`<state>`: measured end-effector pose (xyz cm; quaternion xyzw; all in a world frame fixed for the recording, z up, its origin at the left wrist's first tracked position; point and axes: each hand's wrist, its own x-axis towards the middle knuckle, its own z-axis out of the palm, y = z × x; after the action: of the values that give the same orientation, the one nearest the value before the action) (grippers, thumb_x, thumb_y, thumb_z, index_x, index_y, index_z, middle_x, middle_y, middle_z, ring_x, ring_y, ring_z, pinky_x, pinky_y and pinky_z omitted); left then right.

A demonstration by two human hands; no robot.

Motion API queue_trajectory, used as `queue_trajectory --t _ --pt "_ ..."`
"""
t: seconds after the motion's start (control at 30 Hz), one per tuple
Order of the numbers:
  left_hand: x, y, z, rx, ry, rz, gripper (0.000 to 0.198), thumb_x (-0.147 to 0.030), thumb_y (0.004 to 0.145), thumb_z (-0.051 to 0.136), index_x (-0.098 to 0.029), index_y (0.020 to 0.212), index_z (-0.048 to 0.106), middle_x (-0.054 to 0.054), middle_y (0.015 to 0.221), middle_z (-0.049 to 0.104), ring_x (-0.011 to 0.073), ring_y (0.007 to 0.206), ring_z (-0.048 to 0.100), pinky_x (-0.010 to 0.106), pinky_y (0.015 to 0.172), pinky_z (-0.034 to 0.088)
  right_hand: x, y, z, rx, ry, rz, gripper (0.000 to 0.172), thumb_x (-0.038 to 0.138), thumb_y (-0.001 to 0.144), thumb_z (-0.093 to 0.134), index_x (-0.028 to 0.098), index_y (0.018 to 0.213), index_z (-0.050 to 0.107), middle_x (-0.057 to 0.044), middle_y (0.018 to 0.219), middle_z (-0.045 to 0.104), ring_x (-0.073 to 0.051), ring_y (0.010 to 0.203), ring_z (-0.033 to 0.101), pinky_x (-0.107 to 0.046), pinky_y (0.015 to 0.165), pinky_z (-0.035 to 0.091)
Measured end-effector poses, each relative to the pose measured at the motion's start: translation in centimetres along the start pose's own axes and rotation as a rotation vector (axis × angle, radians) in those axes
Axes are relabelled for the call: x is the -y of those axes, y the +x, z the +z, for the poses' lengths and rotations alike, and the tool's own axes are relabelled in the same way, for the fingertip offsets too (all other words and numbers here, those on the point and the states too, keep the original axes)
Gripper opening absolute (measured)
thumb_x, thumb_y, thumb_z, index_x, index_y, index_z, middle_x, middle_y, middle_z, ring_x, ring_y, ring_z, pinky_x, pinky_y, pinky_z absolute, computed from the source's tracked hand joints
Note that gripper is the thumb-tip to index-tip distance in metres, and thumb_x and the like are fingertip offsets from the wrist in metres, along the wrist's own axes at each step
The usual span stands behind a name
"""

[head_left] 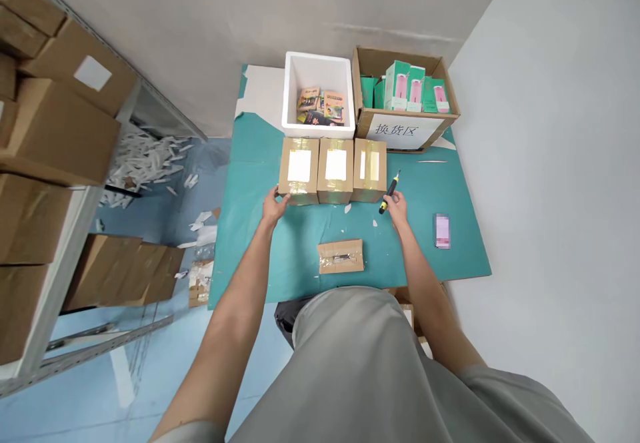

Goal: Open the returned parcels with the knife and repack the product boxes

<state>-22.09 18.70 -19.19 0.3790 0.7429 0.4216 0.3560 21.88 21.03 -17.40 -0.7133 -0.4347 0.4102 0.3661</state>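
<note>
Three taped cardboard boxes stand side by side: a left box (299,163), a middle box (335,163) and a right box (370,163). The left and middle ones carry white labels on top. My left hand (274,205) is at the near left corner of the left box, thumb along its front and fingers curled at its side. In my right hand (397,207), closed around it, is a black-and-yellow utility knife (390,193), its metal tip pointing away from me, just right of the right box. Nearer to me lies a small taped cardboard piece (341,257).
A white foam box (319,123) holding small colourful packs and an open carton (440,126) of green boxes stand at the back of the green table (255,229). A phone (442,231) lies at right. Shelves with cartons (60,123) rise on the left.
</note>
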Motion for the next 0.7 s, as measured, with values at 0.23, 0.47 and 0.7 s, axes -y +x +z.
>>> queue_trajectory --t 0.23,0.47,0.7 --pt "0.1 -1.3 1.5 0.039 0.011 0.013 0.054 -0.032 0.085 0.083 -0.014 0.135 0.077 0.02 0.135 0.083 0.0374 0.137 0.076 0.057 0.128 0.053 1.2 2.5 -1.4 -0.021 0.067 -0.029 0.054 0.043 0.086 0.067 0.018 0.134 0.065 -0.02 0.14 0.082 -0.031 0.135 0.078 -0.045 0.115 0.063" --pt "-1.9 -1.2 5.3 0.135 -0.02 0.051 0.049 -0.032 0.087 0.083 -0.016 0.133 0.08 0.019 0.134 0.084 0.0397 0.136 0.077 0.058 0.128 0.053 1.8 3.9 -5.7 -0.035 0.011 -0.034 0.052 0.037 0.087 0.066 0.02 0.137 0.063 -0.018 0.144 0.08 -0.028 0.14 0.075 -0.047 0.121 0.06" --pt "1.5 -9.9 5.2 0.224 0.011 0.054 0.099 -0.048 0.087 0.093 -0.009 0.168 0.054 0.029 0.18 0.048 0.0424 0.17 0.045 0.057 0.141 0.034 0.6 -1.1 -6.9 0.033 -0.042 -0.107 0.057 0.034 0.09 0.067 0.02 0.145 0.062 -0.019 0.155 0.073 -0.03 0.133 0.077 -0.046 0.119 0.061"
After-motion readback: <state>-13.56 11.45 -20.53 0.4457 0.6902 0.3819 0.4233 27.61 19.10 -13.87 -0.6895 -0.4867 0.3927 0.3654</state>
